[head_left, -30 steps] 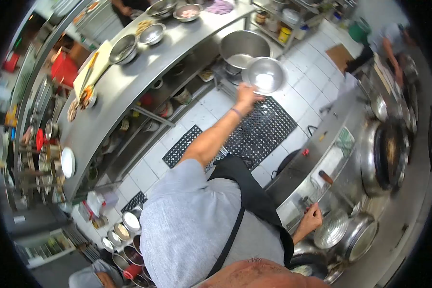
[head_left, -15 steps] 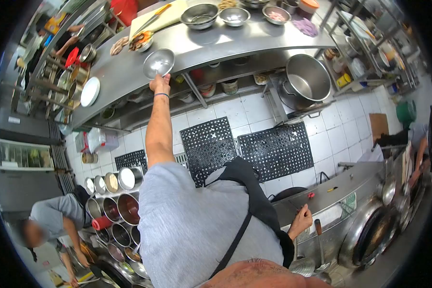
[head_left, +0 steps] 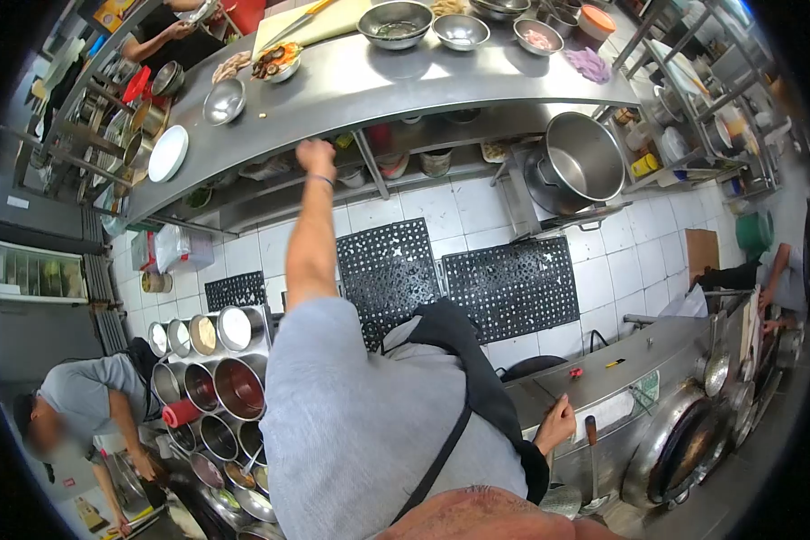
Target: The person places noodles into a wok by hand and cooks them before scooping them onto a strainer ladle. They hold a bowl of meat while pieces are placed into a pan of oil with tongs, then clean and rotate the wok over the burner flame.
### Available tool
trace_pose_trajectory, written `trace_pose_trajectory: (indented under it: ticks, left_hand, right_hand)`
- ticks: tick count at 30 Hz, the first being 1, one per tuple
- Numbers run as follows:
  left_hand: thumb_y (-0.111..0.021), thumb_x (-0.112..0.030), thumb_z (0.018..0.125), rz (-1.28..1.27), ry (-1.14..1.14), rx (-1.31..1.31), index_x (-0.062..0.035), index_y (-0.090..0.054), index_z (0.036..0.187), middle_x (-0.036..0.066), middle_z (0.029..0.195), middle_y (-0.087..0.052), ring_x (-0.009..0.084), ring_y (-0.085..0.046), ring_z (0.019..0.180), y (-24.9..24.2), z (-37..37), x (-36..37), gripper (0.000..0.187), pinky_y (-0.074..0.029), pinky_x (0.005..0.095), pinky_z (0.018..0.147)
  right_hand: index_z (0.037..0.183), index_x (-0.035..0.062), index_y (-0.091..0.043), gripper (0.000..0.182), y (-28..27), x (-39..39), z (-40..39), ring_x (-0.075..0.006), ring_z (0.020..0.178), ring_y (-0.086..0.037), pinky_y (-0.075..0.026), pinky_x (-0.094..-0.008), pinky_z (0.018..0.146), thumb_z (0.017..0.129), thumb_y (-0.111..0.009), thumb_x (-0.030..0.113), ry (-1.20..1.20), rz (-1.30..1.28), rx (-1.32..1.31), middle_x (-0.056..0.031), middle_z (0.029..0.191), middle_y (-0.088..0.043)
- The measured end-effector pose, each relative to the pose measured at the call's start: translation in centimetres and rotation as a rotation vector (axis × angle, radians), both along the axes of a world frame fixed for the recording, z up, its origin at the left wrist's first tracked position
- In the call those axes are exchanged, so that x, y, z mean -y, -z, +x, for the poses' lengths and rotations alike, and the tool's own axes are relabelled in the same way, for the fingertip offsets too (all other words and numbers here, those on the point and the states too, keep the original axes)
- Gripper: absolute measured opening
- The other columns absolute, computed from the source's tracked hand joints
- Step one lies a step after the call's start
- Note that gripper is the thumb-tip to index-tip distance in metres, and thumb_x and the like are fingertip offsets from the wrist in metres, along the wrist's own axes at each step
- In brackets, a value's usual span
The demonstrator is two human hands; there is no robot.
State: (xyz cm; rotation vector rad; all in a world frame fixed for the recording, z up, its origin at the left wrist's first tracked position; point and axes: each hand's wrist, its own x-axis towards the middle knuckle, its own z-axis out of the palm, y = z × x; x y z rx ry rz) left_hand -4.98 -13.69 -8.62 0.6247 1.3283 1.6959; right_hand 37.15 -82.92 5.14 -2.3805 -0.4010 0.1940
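Observation:
My left hand is stretched out at the front edge of the steel counter, with its fingers curled in and nothing visible in them. Beyond it, to the left, a small metal bowl rests on the counter. A bowl of cut orange and dark food stands behind that, beside some pale pieces of food. Low on the right, my right hand is closed near the edge of the cooking station, and what it may hold is too small to make out. A ladle with a wooden handle lies close by.
Along the counter stand a white plate, a cutting board with a knife, and several metal bowls. A large pot is at right. Rubber mats cover the floor. Other people work at left, far counter and right.
My left hand has let go of the metal bowl, which now sits farther left on the counter. The hand has drawn back to the counter's edge. My right hand has barely moved.

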Motion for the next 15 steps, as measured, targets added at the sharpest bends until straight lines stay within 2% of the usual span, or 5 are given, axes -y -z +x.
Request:
trace_pose_trajectory:
  ticks: [5,6,7,11,15]
  left_hand:
    - [-0.057,-0.014,0.092,-0.028,0.586,-1.001,-0.0041,-0.061,0.092,0.016,0.09,-0.065,0.0331,-0.062,0.081,17.2,20.4,20.0,0.01,-0.051,0.0475,0.075]
    - [-0.061,-0.017,0.087,0.808,0.851,-1.547,-0.0033,-0.066,0.102,0.019,0.102,-0.067,0.036,-0.064,0.089,19.3,22.8,25.1,0.021,-0.052,0.0468,0.084]
    - [-0.065,-0.012,0.082,0.057,1.316,-0.964,-0.0021,-0.062,0.123,0.018,0.107,-0.069,0.0323,-0.066,0.101,9.8,27.9,32.3,0.042,-0.053,0.0449,0.091]
    - [-0.069,-0.016,0.079,0.602,2.44,-0.777,-0.003,-0.065,0.122,0.02,0.107,-0.07,0.0384,-0.067,0.102,-2.2,32.7,41.3,0.045,-0.053,0.0443,0.091]
    - [-0.067,-0.017,0.081,0.646,2.303,-1.091,-0.003,-0.068,0.116,0.021,0.106,-0.07,0.0396,-0.067,0.103,-4.3,33.4,42.6,0.038,-0.053,0.0468,0.088]
  right_hand:
    - [0.073,-0.0039,-0.066,0.042,0.9,0.2,-3.2,-0.0103,0.053,-0.054,-0.043,-0.0282,0.05,0.097,-0.065,0.031,0.125,0.123,-0.151,-0.0043,0.058,-0.059]
    - [0.073,-0.0032,-0.067,0.041,0.9,0.1,-3.8,-0.01,0.052,-0.054,-0.043,-0.0275,0.05,0.097,-0.065,0.03,0.127,0.134,-0.13,-0.0041,0.058,-0.059]
    - [0.074,-0.0026,-0.067,0.04,0.8,-0.5,-4.8,-0.0096,0.052,-0.054,-0.043,-0.0269,0.05,0.097,-0.065,0.03,0.128,0.143,-0.109,-0.0039,0.058,-0.059]
    - [0.074,-0.0023,-0.067,0.038,2.1,0.1,-7.6,-0.0089,0.051,-0.054,-0.043,-0.0262,0.048,0.097,-0.066,0.028,0.164,0.219,-0.16,-0.0042,0.059,-0.06]
    - [0.071,-0.0027,-0.068,0.041,5.9,2.4,-10.1,-0.0096,0.051,-0.057,-0.045,-0.0299,0.049,0.096,-0.066,0.029,0.135,0.081,-0.083,-0.0053,0.059,-0.064]
